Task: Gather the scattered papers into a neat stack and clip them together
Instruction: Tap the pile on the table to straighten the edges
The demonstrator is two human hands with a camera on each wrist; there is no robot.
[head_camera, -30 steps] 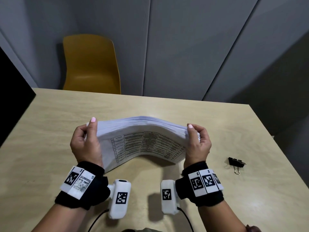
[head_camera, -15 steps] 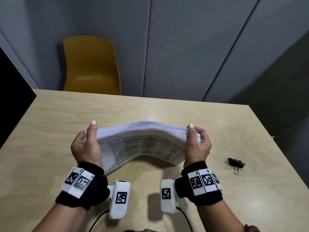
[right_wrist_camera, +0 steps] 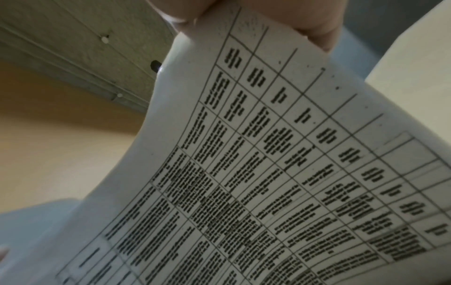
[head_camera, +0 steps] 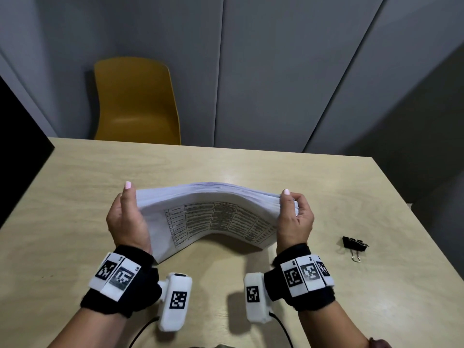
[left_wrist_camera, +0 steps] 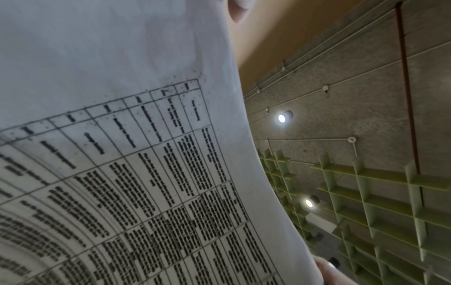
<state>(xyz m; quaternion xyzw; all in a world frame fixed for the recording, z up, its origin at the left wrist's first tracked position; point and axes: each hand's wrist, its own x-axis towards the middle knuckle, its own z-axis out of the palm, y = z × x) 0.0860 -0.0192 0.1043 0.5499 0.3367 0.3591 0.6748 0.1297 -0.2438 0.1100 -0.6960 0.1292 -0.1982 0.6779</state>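
- Paper stack: gathered into one thick bundle, which I hold above the middle of the bench; it is bowed upward, with its near edge close to the surface or touching it, I cannot tell which
- Left hand: grips the stack's left end, thumb raised along the edge; the fingers go behind the paper, out of sight
- Right hand: fingers curled over the stack's right end, pinching it
- Binder clip: black with wire handles, lying loose near the right edge of the bench, well apart from the stack; not yet fitted
- Progress, my judgement: gathering done, no loose sheets in view; edges look nearly squared but a little fanned at the right end; left to do are setting the stack straight and clipping it
- Writing: the facing sheet bears a printed table of dense rows; in both wrist views the text is too blurred to read
- Labels: black-and-white coded squares on both wristbands, small characters beside them unreadable; no brand seen
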